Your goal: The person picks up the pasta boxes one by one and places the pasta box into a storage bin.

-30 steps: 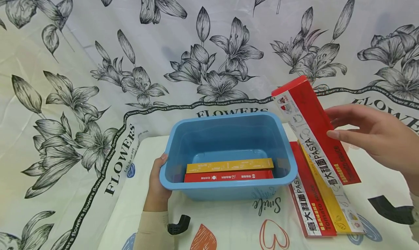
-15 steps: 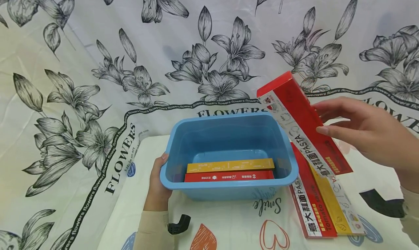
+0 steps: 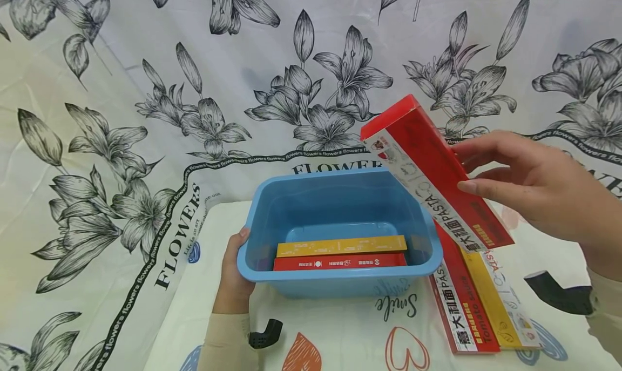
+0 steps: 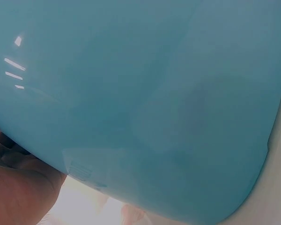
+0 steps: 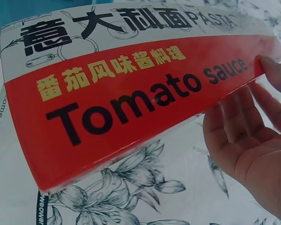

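My right hand pinches a red pasta box by its right long edge, thumb on the near face. Tilted, the box is held up over the right rim of a blue plastic bin. "Tomato sauce" shows large on that red pasta box in the right wrist view. My left hand grips the bin's left rim, and in the left wrist view the bin's blue wall fills most of the picture. Inside the bin, a yellow box and a red box stand side by side along the near wall.
Right of the bin, another red pasta box and a yellow pasta box lie side by side on the patterned tablecloth. A flower-printed curtain rises behind the bin. Black wrist mounts stick out from both sleeves.
My right hand has carried the red pasta box left and slightly upward, from over the lying boxes to the bin's right rim, tilting it further. The left hand and bin stay put.
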A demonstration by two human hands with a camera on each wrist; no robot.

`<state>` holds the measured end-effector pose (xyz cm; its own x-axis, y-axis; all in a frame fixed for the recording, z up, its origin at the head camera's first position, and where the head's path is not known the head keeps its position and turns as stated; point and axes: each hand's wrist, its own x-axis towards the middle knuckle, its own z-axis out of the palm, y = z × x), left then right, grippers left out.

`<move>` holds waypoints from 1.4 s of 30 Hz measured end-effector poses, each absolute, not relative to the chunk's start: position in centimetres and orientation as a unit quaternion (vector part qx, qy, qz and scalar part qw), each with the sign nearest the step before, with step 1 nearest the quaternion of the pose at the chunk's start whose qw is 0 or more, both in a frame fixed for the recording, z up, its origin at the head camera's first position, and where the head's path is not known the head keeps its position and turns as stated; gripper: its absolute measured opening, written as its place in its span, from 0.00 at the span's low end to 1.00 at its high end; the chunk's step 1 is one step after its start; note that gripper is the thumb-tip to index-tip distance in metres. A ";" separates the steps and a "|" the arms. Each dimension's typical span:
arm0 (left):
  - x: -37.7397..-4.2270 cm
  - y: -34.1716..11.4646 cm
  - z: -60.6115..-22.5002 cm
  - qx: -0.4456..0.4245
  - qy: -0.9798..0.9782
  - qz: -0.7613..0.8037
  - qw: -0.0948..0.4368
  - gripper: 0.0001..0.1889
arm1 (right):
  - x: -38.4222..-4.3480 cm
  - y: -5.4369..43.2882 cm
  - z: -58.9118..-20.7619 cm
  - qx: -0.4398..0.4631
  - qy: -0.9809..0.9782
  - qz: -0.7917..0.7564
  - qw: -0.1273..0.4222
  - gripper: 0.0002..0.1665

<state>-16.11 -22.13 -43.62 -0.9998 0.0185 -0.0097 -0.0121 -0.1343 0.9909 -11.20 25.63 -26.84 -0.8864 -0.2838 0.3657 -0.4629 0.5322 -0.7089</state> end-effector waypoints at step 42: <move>-16.0 -22.1 -43.5 0.001 0.657 0.754 0.009 0.43 | -12.4 18.4 -22.6 0.380 -0.837 0.378 0.112 0.36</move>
<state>-15.98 -22.06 -43.53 -0.9998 0.0148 -0.0099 -0.0118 -0.1366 0.9906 -12.39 18.38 -22.65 -0.6862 -0.5518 0.4741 -0.7204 0.4253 -0.5478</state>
